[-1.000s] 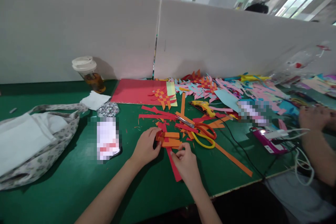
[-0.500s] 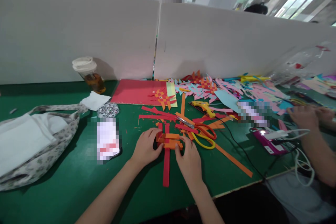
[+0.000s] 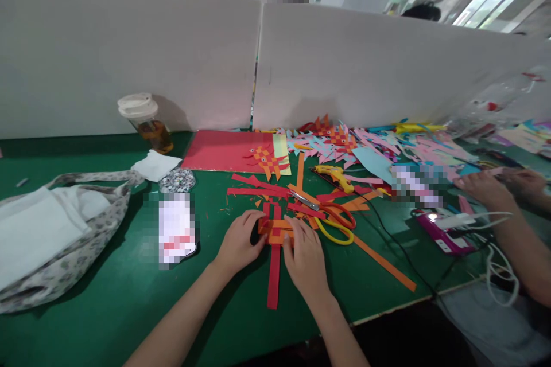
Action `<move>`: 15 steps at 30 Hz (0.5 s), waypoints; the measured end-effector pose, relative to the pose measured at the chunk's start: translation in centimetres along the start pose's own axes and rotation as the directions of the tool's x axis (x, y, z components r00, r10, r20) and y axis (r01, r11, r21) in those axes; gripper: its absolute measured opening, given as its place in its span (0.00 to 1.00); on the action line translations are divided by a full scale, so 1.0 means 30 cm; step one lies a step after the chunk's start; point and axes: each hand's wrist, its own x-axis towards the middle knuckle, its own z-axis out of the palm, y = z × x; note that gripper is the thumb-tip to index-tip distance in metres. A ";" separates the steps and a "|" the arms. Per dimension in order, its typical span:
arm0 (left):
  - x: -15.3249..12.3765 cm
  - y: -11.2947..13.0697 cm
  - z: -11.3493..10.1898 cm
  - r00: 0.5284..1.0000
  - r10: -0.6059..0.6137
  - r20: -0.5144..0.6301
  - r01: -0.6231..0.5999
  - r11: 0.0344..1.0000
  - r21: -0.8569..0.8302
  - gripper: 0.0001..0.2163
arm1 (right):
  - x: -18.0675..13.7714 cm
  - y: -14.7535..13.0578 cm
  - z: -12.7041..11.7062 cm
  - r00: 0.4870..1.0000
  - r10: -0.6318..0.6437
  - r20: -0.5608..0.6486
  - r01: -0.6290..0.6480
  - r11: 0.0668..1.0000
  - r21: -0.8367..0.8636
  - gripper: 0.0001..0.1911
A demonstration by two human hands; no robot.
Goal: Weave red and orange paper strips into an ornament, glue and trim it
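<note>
On the desk (image 3: 228,332), the orange paper weave (image 3: 275,231) lies between both partly curled hands, left (image 3: 241,239) and right (image 3: 306,249) equally close, gripping its ends, its long red strip (image 3: 273,281) pointing near.

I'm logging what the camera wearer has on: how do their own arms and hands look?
The left grip and right grip are ungloved human hands. The left forearm and right forearm are bare as far as they show, with no sleeve, watch or bracelet visible. Nails are too small to judge.
</note>
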 end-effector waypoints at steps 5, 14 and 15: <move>-0.004 -0.010 0.009 0.999 0.021 0.041 -0.021 1.000 0.004 0.19 | 0.032 -0.014 0.013 0.990 -0.087 0.107 0.091 0.995 -0.032 0.20; -0.010 -0.020 0.022 0.998 -0.002 0.070 0.005 0.999 -0.036 0.20 | 0.069 0.015 0.029 0.951 -0.181 0.251 0.182 0.983 0.017 0.19; -0.010 -0.021 0.023 0.997 -0.009 0.075 0.013 0.999 -0.043 0.20 | 0.068 0.013 0.036 0.948 -0.184 0.260 0.184 0.983 0.023 0.20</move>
